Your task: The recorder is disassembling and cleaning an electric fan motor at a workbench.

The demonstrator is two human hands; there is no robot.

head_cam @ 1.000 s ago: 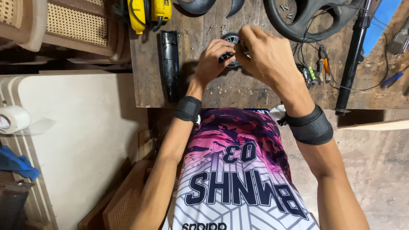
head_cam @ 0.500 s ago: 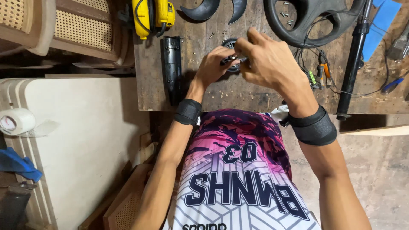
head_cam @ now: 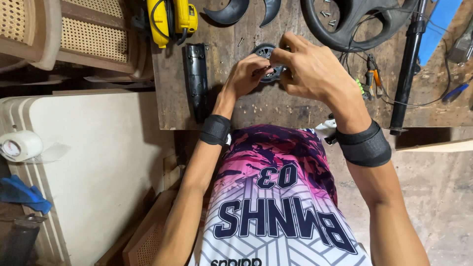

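Observation:
Both my hands meet over a small round black part (head_cam: pixel 263 50) lying on a worn wooden workbench (head_cam: pixel 276 106). My left hand (head_cam: pixel 246 74) pinches its near edge with curled fingers. My right hand (head_cam: pixel 310 66) covers its right side, fingers closed on it. Most of the part is hidden under my fingers. I wear black bands on both wrists.
On the bench: a long black cover (head_cam: pixel 197 81) at left, a yellow power tool (head_cam: pixel 170 19), curved black pieces (head_cam: pixel 231 11), a black steering-wheel-like ring (head_cam: pixel 354 24) with screws, a black tube (head_cam: pixel 406 69), pliers (head_cam: pixel 370 81). A white board (head_cam: pixel 93 167) stands left, cane chairs (head_cam: pixel 74 34) behind it.
My hands stay on the round part; my right hand's fingers have shifted a little over it. The view has barely moved.

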